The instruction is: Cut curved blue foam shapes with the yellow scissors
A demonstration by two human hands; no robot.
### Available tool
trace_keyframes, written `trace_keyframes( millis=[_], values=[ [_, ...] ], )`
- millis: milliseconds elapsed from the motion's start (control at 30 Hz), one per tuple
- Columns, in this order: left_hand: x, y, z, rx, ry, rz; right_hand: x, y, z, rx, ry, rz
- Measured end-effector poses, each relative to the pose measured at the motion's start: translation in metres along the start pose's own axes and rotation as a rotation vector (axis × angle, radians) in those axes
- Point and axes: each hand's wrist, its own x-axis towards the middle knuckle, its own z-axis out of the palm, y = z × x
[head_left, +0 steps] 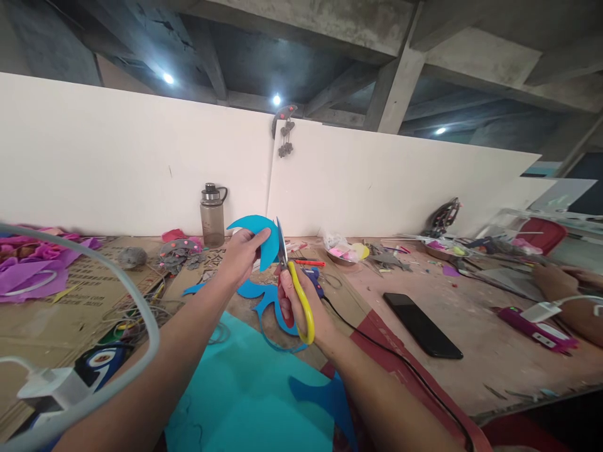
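My left hand (241, 253) is raised over the table, fingers pinched on a curved blue foam cut-out (262, 236). My right hand (298, 310) grips yellow-handled scissors (296, 282), and their blades meet the right edge of the cut-out. Blue offcuts (264, 301) lie on the table just below both hands. A large teal foam sheet (249, 389) lies nearest me, with a darker blue scrap (325, 397) on it.
A black phone (422, 325) lies right of my hands. A black cable (391, 358) runs back to a blue glue gun (313, 277). A water bottle (213, 215) stands at the white partition. Purple fabric (32, 258) sits far left. Another person's arm (572, 300) rests far right.
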Motion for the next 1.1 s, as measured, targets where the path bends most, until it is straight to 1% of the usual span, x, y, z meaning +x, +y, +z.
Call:
trace_keyframes(
  millis=[100,267,400,600,900,1100],
  values=[
    [-0.0010,0.0010,0.0022,0.008,-0.009,-0.014,0.0007,0.0005,-0.0009,-0.003,-0.015,-0.005],
    [-0.0021,0.0024,0.0040,0.011,-0.015,-0.020,0.0003,-0.0023,0.0016,0.055,0.007,0.014],
    [-0.0019,0.0025,0.0028,-0.004,-0.016,-0.026,-0.0005,-0.0042,0.0027,0.072,0.028,0.039],
    [0.0007,0.0005,-0.0012,-0.022,-0.041,-0.032,-0.0020,-0.0067,0.0021,0.091,0.019,0.097],
    [0.0007,0.0019,-0.0027,-0.018,-0.045,-0.042,-0.0015,-0.0057,0.0004,0.056,0.001,0.084],
    [0.0027,0.0003,-0.0060,-0.019,-0.006,-0.026,-0.0019,-0.0061,0.0010,0.028,0.002,0.066]
  ],
)
